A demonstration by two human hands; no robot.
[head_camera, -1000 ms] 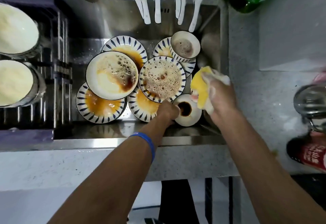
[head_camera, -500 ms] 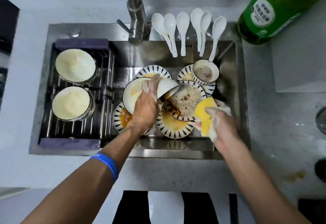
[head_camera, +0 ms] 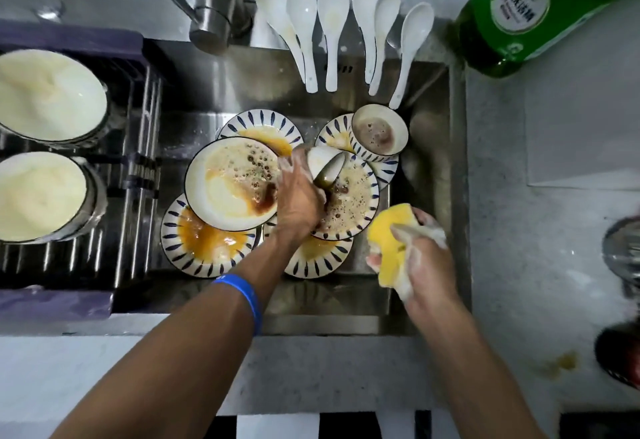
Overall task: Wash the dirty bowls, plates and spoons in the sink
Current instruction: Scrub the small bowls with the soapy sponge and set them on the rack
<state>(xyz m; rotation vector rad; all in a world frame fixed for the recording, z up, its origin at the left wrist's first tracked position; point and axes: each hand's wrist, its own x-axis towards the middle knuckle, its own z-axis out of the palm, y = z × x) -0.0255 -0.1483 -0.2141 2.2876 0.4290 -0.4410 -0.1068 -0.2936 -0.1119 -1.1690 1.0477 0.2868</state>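
Now that the small bowl, lifted moments ago, is tipped by the left hand gripping it, sauce drains below its fingers; scrubbing is next, the sponge clenched in the right hand

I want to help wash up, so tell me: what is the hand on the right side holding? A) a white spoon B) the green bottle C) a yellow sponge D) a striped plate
C: the right hand grips a soapy yellow sponge over the sink, while the white spoons lie along the back edge and the green bottle stands on the counter.
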